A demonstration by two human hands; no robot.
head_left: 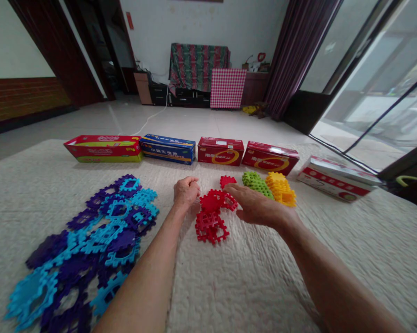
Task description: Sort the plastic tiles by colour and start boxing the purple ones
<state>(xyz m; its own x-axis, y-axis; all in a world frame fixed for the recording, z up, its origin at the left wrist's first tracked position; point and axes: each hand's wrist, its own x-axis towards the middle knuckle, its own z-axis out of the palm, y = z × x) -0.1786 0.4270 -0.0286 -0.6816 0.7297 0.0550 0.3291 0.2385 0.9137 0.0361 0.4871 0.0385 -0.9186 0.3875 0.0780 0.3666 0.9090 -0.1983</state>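
Note:
My left hand (187,190) is curled into a loose fist just left of the red pile, with nothing showing in it. Fingers stretched flat, my right hand (252,203) is over the pile's right side. Its fingertips are at a red toothed plastic building piece (230,202); whether they touch is unclear. Between my hands lie several red interlocking building pieces (211,203), loosely overlapping. Another red piece (228,181) lies just beyond my right fingertips. Stacked green pieces (257,184) and stacked yellow pieces (280,188) stand behind my right hand.
A large spread of purple pieces (51,247) and light blue pieces (104,233) covers the left side of the quilted cloth (236,282). Along the back stand a red-and-green box (104,150), a blue box (168,150), two dark red boxes (219,150) and a white-and-red box (336,180).

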